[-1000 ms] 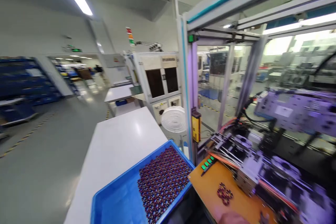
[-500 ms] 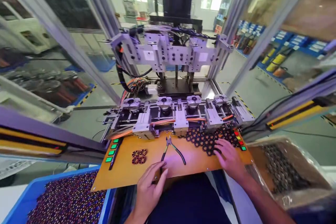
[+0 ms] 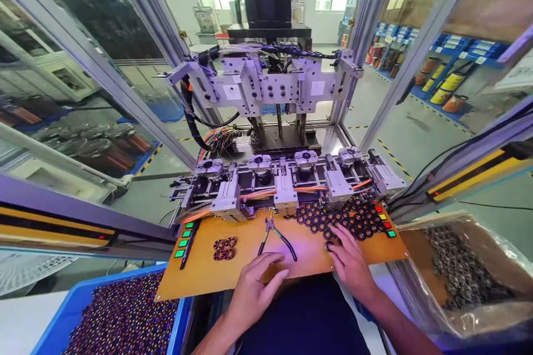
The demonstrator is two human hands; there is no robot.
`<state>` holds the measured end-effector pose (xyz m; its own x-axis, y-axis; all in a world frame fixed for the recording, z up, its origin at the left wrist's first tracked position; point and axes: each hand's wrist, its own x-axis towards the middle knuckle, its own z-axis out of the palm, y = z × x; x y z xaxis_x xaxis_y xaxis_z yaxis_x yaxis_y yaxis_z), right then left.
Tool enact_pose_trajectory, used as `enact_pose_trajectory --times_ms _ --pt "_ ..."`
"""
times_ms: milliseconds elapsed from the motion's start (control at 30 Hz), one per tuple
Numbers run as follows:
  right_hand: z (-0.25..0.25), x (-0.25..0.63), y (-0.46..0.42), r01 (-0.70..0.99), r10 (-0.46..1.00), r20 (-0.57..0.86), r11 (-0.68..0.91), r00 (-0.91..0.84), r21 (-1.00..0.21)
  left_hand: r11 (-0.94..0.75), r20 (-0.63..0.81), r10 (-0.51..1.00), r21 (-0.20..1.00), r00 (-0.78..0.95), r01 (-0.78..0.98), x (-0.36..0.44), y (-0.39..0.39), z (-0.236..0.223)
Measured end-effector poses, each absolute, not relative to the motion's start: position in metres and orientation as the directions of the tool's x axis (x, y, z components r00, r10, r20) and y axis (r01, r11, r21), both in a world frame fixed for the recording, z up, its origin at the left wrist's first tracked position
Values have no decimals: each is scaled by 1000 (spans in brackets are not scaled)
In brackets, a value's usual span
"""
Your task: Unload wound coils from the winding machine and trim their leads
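My left hand hovers over the front edge of the orange board, thumb and fingers apart, with nothing in it. Just beyond its fingertips lie diagonal cutters with black and green handles spread. My right hand has its fingertips on a small black ring, at the near side of a spread of similar black rings; part of that ring is hidden by the fingers. To the left, several copper-coloured wound ring cores sit in a tight cluster on the board.
Behind the board stands a machine with a row of round fixtures and a metal head plate above. A blue bin of wound parts is at left, a plastic-lined box of metal parts at right. Lit buttons line both sides.
My right hand has moved left and toward me, with a black ring at its fingertips now apart from the pile. My left hand has shifted slightly right. The camera view has turned a little.
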<state>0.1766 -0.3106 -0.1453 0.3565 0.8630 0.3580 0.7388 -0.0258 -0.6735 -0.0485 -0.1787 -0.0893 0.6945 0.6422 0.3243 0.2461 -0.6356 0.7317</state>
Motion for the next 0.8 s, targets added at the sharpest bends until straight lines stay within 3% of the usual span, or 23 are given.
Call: enact_pose_trajectory --times_ms 100,233,433,667,800 --pt "-110 147 -300 586 907 286 54 310 -808 -635 345 591 756 729 158 -43 -182 -77" --pt "-73 115 -282 358 951 205 113 230 -927 -673 490 570 739 659 32 -40 -188 -63" --pt "-64 107 -272 -24 990 75 79 119 -997 -658 480 640 745 600 106 -54 -191 -57" --pt "-59 102 -262 -121 995 85 92 58 -988 -640 476 681 756 556 136 -59 -185 -57" --pt "-65 100 -259 -192 997 8 23 80 -981 -707 539 644 690 543 154 -60 -182 -59"
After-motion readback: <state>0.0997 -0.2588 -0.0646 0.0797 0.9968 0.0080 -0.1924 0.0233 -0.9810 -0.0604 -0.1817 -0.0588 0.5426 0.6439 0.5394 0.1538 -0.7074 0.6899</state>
